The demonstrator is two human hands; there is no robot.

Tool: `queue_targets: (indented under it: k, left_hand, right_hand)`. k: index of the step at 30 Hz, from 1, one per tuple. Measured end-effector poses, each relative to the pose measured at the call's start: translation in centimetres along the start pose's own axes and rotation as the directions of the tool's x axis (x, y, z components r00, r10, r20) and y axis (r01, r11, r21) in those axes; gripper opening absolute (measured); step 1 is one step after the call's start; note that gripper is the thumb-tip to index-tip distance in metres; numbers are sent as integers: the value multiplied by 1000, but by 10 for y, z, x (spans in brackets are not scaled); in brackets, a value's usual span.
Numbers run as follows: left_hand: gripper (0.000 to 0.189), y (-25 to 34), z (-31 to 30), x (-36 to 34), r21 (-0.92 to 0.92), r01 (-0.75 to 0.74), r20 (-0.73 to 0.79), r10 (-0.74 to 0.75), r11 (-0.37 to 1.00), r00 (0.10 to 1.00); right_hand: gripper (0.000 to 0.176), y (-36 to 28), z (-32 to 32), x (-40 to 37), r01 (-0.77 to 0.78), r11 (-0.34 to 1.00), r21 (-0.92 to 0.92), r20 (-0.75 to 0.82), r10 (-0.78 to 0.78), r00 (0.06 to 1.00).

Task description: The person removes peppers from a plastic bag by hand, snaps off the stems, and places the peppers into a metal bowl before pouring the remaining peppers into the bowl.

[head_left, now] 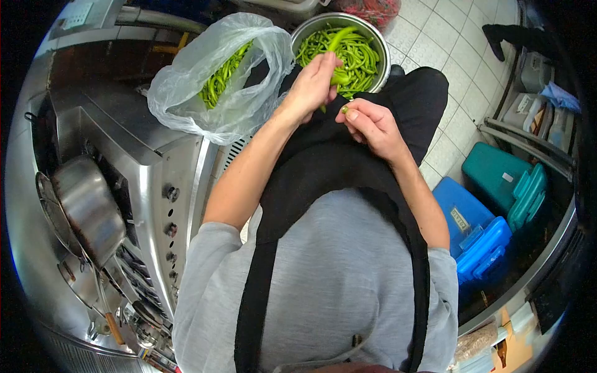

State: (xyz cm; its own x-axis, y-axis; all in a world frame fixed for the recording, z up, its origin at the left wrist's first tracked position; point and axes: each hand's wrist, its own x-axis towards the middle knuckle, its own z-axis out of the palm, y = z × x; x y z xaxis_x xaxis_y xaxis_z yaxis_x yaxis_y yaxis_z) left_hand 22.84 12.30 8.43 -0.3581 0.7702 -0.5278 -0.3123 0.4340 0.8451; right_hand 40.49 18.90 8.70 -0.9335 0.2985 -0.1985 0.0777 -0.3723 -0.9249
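Observation:
My left hand (315, 86) is closed around long green chili peppers; one (341, 38) sticks up past the fingers. It hovers over the near edge of a round metal bowl (384, 55) heaped with green chili peppers (357, 57). Lower and to the right, my right hand (376, 127) pinches a small green piece (346, 109), which looks like a pepper stem end, between thumb and finger. To the left of the bowl, a clear plastic bag (180, 87) lies open with more green chili peppers (225, 78) inside.
A steel stove (158, 180) with knobs runs along my left, with a large pot (90, 208) and pans. Blue (457, 214) and teal (497, 171) plastic bins stand at right beneath shelving. A bag of red items (367, 11) sits behind the bowl. Another person's leg (513, 36) shows at upper right.

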Motion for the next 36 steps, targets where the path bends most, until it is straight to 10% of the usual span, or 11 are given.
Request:
queue_targets:
  k: [6,22,32,36]
  left_hand:
    - [32,8,-7,28,-160,-224,-12,225,961,974]
    - [28,-9,29,-38,-564,30,109,38,825,993]
    - [31,-16,21,-26,-296,-284,-64,278,912,959]
    - [37,-14,14,-15,26,-78,-35,79,997,996]
  right_hand:
    - [25,4,-5,-6,-25,998,59,-110,32,993]
    - [30,23,-4,6,-29,989,144,-211,59,976]
    - [22,23,-4,4,-39,999,8,-191,39,981]
    - [19,23,-3,3,-5,984,-177,-136,-20,990]
